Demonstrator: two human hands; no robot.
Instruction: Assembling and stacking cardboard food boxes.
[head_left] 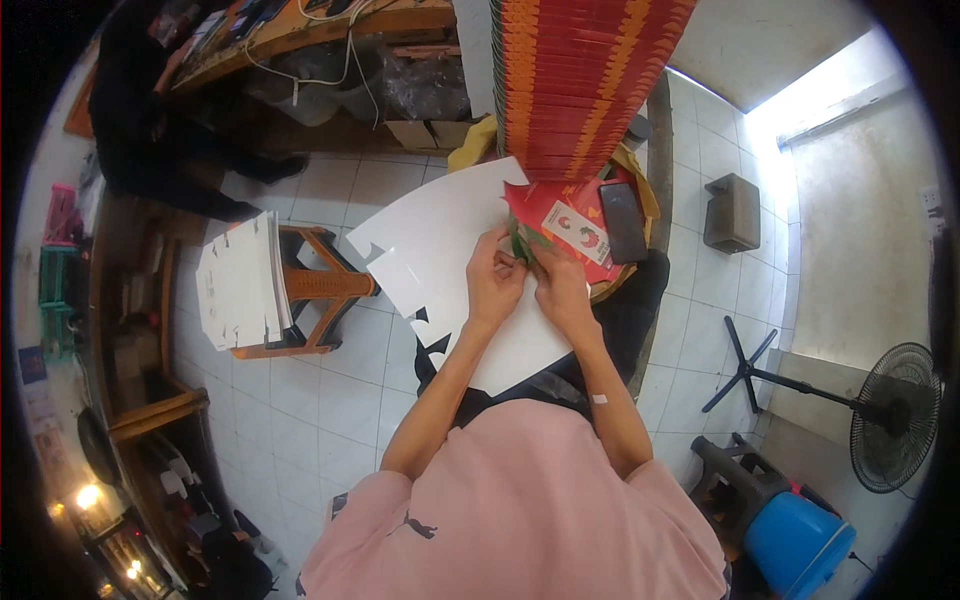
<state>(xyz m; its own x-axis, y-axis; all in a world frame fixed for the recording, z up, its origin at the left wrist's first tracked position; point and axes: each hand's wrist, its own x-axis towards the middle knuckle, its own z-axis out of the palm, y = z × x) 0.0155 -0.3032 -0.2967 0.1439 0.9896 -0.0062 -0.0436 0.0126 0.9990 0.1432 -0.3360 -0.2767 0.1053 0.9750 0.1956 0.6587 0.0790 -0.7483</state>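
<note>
A large white cardboard sheet point(430, 235) with notched edges lies across my lap. At its far right side, a folded part with a green and red printed face point(519, 240) stands up between my fingers. My left hand point(496, 275) is closed on this cardboard from the left, fingertips bent inward. My right hand point(562, 285) pinches it from the right, its fingertips close to the left ones. Just beyond the right hand lies red printed cardboard point(568, 205) with a pale panel of strawberry pictures. A dark phone point(622, 222) rests on its right part.
A tall stack of red and yellow folded cardboard point(570, 90) rises ahead. On a brown stool point(325, 280) at left sits a pile of white cut cardboard point(240, 280). A person in dark clothes point(140, 130) is far left. A fan point(893, 415) and blue container point(800, 545) stand right.
</note>
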